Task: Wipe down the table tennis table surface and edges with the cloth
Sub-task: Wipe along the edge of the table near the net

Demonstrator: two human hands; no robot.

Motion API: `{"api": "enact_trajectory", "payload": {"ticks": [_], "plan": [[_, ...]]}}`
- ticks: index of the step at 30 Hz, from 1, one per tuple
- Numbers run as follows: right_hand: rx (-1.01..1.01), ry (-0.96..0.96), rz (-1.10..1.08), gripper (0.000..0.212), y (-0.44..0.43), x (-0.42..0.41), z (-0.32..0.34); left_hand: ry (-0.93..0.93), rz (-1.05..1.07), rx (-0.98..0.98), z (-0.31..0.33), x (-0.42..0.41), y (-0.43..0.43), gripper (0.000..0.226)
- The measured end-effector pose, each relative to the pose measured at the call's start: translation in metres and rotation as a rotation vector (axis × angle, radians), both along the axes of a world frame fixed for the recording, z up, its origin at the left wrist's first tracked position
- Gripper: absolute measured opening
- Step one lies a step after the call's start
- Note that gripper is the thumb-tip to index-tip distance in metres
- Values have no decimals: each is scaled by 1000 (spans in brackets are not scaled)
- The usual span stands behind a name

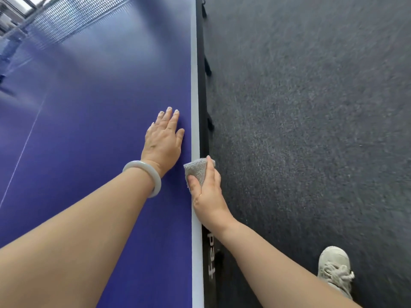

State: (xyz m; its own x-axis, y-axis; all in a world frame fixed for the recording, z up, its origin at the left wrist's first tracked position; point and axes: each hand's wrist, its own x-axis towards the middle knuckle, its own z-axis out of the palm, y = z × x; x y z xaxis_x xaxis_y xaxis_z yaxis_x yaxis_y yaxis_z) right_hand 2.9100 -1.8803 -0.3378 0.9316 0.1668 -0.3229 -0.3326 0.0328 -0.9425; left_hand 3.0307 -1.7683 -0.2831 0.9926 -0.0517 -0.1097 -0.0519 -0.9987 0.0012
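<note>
The blue table tennis table [95,103] fills the left of the view, with a white line and a black side edge [203,90] running up the middle. My left hand [163,141] lies flat on the blue surface near that edge, fingers straight, a pale bangle on the wrist. My right hand [206,192] grips a folded grey cloth [196,171] and holds it against the table's side edge, thumb on top, fingers wrapped over the side.
The net [73,18] stretches across the table at the top left. Dark grey carpet [311,107] covers the floor to the right. My light-coloured shoe [334,268] stands on it at the bottom right. Black brackets stick out from the table's side.
</note>
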Motion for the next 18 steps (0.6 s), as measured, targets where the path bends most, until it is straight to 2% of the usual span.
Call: {"api": "enact_trajectory", "payload": {"ticks": [6,14,18], "plan": [[28,-36,33,71,-1,45,-13,4,18,-1,-8,57,-2,53],[-16,-79,24,70,-2,117,-19,-136,105,-245,-25,81,5,49],[89,-60,-85,68,-4,172,-7,-140,95,-265,-25,80,5,50]]}}
